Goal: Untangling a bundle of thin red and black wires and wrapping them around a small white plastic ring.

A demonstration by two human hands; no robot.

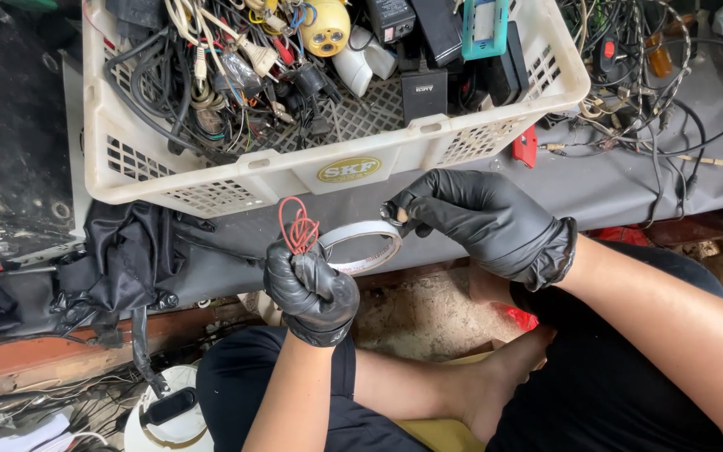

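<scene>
We see the left hand (311, 289) in a black glove closed around a small looped bundle of thin red wire (298, 226). At its two o'clock, the gloved right hand (483, 219) pinches the rim of a white roll of adhesive tape (362, 246), which sits between both hands. At twelve o'clock stands a cream perforated plastic crate (328, 172) of tangled cables.

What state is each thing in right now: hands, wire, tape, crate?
Left hand: gloved, closed around the red wire.
Right hand: gloved, pinching the tape roll's edge.
Red wire: coiled in loops, held upright.
Tape roll: held between both hands, off the table.
White crate: open-topped, full of tangled cables and adapters.
</scene>
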